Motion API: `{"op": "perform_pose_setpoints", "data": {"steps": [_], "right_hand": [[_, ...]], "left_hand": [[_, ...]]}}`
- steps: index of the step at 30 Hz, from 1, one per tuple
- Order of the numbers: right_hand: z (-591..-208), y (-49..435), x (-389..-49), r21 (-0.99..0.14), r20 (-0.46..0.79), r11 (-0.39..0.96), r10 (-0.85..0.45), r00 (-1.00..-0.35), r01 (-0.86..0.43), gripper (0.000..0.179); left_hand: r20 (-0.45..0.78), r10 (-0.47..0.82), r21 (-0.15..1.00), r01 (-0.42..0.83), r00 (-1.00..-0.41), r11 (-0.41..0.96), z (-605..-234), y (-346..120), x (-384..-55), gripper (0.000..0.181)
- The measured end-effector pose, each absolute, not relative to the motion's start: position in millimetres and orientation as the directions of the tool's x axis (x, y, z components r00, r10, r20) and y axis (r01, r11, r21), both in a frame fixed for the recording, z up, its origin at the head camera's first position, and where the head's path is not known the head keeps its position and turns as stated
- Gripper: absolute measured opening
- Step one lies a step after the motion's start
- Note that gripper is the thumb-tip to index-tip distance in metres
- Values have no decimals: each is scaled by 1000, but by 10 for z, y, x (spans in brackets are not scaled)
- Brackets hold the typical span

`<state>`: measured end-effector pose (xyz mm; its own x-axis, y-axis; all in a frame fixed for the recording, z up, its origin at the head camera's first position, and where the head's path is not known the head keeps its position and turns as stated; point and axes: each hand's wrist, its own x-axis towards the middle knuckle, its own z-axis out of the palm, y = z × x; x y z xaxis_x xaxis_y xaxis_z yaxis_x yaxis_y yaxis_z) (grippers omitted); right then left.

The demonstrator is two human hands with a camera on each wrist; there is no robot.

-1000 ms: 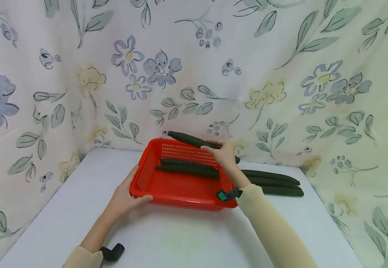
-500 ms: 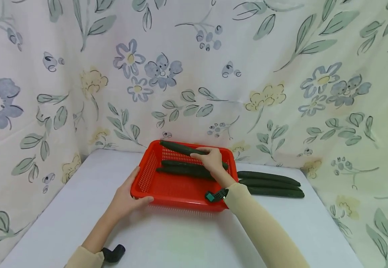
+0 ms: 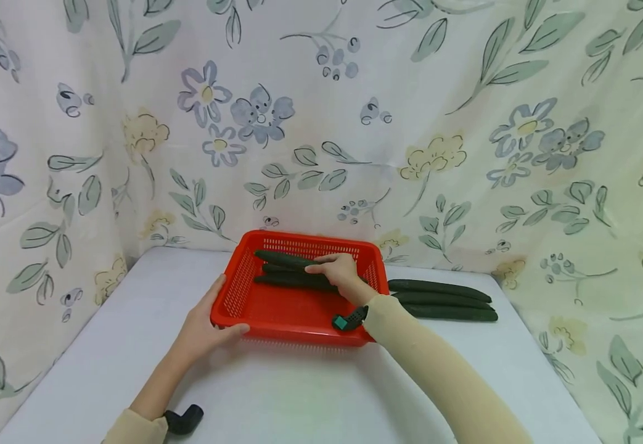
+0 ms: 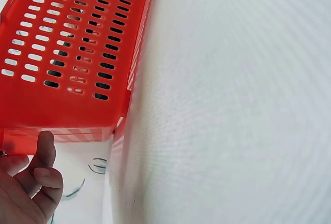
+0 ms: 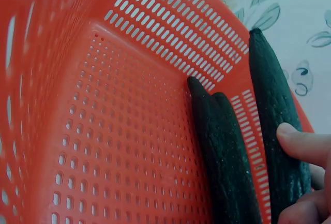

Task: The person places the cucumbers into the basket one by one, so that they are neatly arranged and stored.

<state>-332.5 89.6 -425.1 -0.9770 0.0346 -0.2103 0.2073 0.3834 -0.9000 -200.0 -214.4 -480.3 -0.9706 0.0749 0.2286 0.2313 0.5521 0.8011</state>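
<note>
Nearest you, cream sleeves (image 3: 138, 427), and a black band (image 3: 184, 420) at your left wrist, over the white surface (image 3: 277, 394). Your left hand (image 3: 201, 333) grips the red basket (image 3: 299, 333) by its near-left corner, thumb on the front rim, fingers bent against the outside. Right arm reaches over the basket's near-right part, wearing a dark band with a green face (image 3: 341, 322). Your right hand (image 3: 339, 271) is closed in a pinch on one dark green cucumber (image 3: 282, 257), held along the far side of the basket; can't tell if it touches anything underneath. Two more cucumbers (image 3: 293, 279) lie side by side on the basket floor, just nearer than the held one. Outside, right of the basket, three cucumbers (image 3: 443, 297) lie lengthwise together on the surface. Behind everything hangs a flower-print cloth (image 3: 310, 92).
</note>
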Motion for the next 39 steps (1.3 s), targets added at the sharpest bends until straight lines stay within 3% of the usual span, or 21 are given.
{"op": "perform_pose_setpoints", "data": {"steps": [21,32,39], "right_hand": [[-4088,907,-3200,-852,-280,451,39,-959,267,35],[-4284,803,-3026,-809,-267,531,52,-962,253,31],[-4422,793,-2992,-832,-275,468,117,-954,297,32]], "left_hand": [[217,82,809,227,-973,542,-4759,-2141,-1977,119],[212,75,795,217,-974,567,-4736,-2187,-2024,118],[202,85,802,214,-976,557,-4762,-2160,-2010,118]]}}
